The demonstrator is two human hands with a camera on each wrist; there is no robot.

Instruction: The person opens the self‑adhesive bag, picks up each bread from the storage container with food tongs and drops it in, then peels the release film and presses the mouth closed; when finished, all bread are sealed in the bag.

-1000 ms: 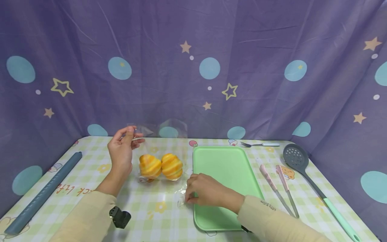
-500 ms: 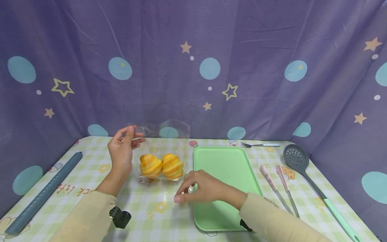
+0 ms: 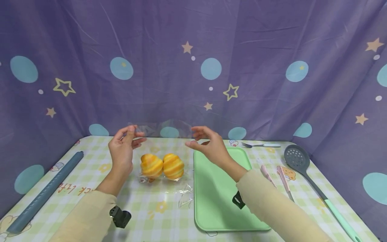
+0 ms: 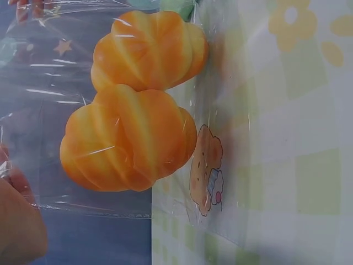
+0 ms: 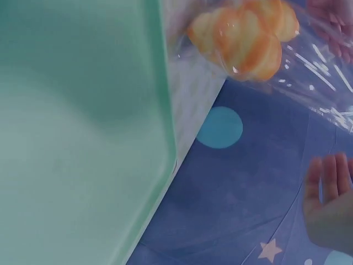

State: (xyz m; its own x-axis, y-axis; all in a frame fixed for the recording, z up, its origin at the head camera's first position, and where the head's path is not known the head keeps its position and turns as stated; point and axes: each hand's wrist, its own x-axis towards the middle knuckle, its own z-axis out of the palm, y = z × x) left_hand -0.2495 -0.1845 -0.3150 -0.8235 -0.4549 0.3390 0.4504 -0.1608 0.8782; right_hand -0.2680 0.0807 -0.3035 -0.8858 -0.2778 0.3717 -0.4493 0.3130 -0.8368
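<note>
My left hand (image 3: 122, 149) pinches the upper left edge of a clear plastic bag (image 4: 60, 182), holding it up. Inside the bag, two yellow-orange striped bread rolls (image 3: 151, 165) sit side by side near the bottom. In the left wrist view the rolls (image 4: 129, 141) show large through the film. My right hand (image 3: 210, 144) is raised near the bag's upper right edge, thumb and fingers apart. The right wrist view shows the right hand's fingers (image 5: 329, 179) extended, with a gap between them and the bag (image 5: 317, 61). A crumpled piece of clear film (image 3: 185, 196) lies on the table below the bag.
Right of the bag lies a green tray (image 3: 223, 205), partly under my right forearm. Beyond it are a fork (image 3: 261, 145), two pink-handled utensils (image 3: 282, 178) and a slotted skimmer (image 3: 297, 158). A long blue-grey rod (image 3: 45, 193) lies at the left. A purple curtain (image 3: 193, 67) hangs behind the table.
My right hand has left the clear film at the tray's left edge and risen to the bag's upper right side. My left hand stays in place, holding the bag.
</note>
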